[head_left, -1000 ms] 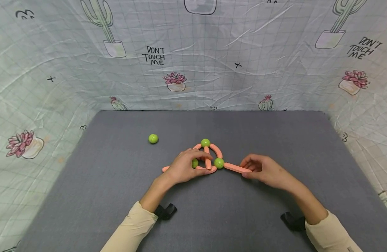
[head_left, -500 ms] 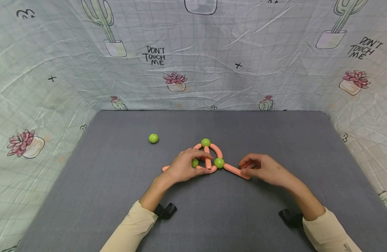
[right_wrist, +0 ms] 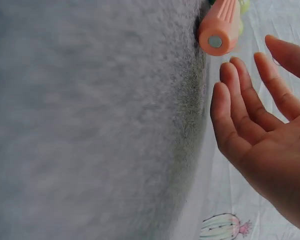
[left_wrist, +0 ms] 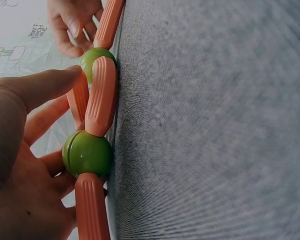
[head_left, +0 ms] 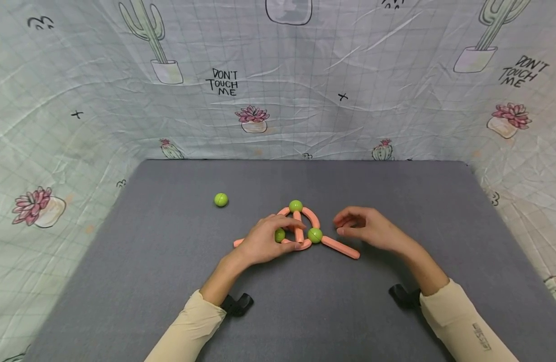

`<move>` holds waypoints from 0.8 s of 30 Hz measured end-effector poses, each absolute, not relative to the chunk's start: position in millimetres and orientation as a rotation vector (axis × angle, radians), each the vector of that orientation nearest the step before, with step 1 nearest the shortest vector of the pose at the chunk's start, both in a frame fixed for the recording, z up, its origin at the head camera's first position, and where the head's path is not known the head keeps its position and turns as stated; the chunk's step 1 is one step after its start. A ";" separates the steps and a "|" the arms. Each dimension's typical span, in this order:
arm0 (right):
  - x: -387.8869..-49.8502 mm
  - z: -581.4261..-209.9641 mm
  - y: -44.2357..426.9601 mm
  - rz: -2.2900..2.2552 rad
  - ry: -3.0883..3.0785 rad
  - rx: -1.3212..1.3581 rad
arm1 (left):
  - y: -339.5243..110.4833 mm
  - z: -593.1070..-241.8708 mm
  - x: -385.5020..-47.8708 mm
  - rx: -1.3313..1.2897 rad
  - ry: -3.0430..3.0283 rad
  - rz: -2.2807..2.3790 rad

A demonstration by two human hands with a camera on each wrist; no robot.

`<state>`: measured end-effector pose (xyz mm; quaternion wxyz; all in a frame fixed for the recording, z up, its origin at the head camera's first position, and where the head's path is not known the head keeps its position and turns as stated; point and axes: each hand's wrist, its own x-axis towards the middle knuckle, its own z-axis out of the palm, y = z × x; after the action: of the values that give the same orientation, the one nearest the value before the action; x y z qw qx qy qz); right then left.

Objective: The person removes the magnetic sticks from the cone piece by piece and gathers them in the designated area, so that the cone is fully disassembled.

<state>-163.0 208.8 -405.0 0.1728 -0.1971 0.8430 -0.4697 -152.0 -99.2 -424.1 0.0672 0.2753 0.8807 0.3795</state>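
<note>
In the head view, I see the left hand (head_left: 264, 240) bent over a ring of curved orange-pink sticks (head_left: 311, 217) and shiny green balls (head_left: 296, 206) on the flat grey tabletop (head_left: 345, 317). Its thumb and pointing finger pinch a straight orange-pink stick (head_left: 298, 229) that runs from the far ball across the ring. The right hand (head_left: 370, 229) is up beside the ring, fingers softly bent, holding nothing. A long ridged orange-pink stick (head_left: 340, 247) pokes out from the right ball, and a lone round green ball (head_left: 221, 199) sits apart, over to the left. In the left wrist view, one ball is right by the left palm, between two sticks. In the right wrist view, the long stick's end shows a round silver dot (right_wrist: 215, 41), near the right fingertips but not touching them.
</note>
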 end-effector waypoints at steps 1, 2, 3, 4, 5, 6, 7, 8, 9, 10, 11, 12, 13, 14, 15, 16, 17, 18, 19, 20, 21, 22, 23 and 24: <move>-165.4 -404.8 207.3 -1.333 2.385 -0.553 | -99.1 -424.1 -152.1 0.828 2.654 1.143; -167.7 -404.6 205.7 -1.330 2.382 -0.546 | -99.0 -423.9 -152.1 0.826 2.656 1.138; -170.1 -404.5 204.0 -1.327 2.377 -0.544 | -99.0 -423.9 -152.1 0.825 2.658 1.137; -172.3 -404.3 202.3 -1.323 2.377 -0.544 | -99.0 -423.8 -152.1 0.825 2.659 1.137; -174.1 -404.2 200.4 -1.314 2.379 -0.549 | -98.9 -423.8 -152.1 0.828 2.661 1.138; -176.0 -404.0 198.1 -1.308 2.381 -0.549 | -99.0 -423.8 -152.0 0.830 2.661 1.138; -177.7 -403.7 195.9 -1.302 2.385 -0.550 | -99.2 -423.9 -151.7 0.833 2.660 1.142; -179.3 -403.6 193.4 -1.300 2.384 -0.558 | -99.5 -424.1 -151.3 0.833 2.662 1.140; -180.9 -403.8 190.7 -1.301 2.379 -0.570 | -100.0 -424.2 -150.7 0.833 2.663 1.141; -182.7 -403.9 188.3 -1.302 2.376 -0.578 | -100.2 -424.3 -150.4 0.833 2.664 1.141; -184.5 -404.2 185.6 -1.304 2.371 -0.588 | -100.5 -424.5 -150.1 0.830 2.665 1.139; -186.4 -404.2 182.7 -1.305 2.367 -0.593 | -100.9 -424.7 -149.6 0.830 2.667 1.141; -188.4 -404.7 179.9 -1.306 2.363 -0.601 | -101.4 -424.9 -149.1 0.828 2.669 1.143; -190.3 -405.1 177.2 -1.307 2.358 -0.605 | -101.8 -425.0 -148.7 0.828 2.673 1.143; -192.2 -405.4 174.6 -1.306 2.356 -0.608 | -102.1 -425.1 -148.5 0.829 2.675 1.148; -194.1 -405.5 172.3 -1.304 2.357 -0.613 | -102.2 -425.1 -148.5 0.831 2.676 1.151; -195.6 -405.2 170.2 -1.302 2.359 -0.613 | -102.1 -425.2 -148.5 0.837 2.676 1.161; -197.0 -405.0 168.3 -1.298 2.361 -0.611 | -102.0 -425.2 -148.7 0.839 2.674 1.170; -198.4 -405.1 166.6 -1.296 2.358 -0.612 | -101.8 -425.1 -149.0 0.838 2.671 1.176; -199.5 -405.1 165.1 -1.293 2.356 -0.614 | -101.4 -425.2 -149.4 0.841 2.668 1.184; -200.6 -405.3 163.6 -1.288 2.352 -0.619 | -100.9 -425.3 -149.8 0.841 2.666 1.192; -201.5 -405.4 162.1 -1.281 2.349 -0.627 | -100.3 -425.5 -150.2 0.841 2.664 1.201; -202.2 -405.3 160.2 -1.278 2.342 -0.621 | -99.8 -425.6 -150.6 0.842 2.662 1.212; -202.8 -405.2 158.4 -1.274 2.335 -0.618 | -99.2 -426.0 -151.0 0.844 2.662 1.219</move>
<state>-202.8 158.4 -405.2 0.2037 -0.2215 0.8371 -0.4568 -151.0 -99.2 -426.0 0.0474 0.2767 0.8727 0.3996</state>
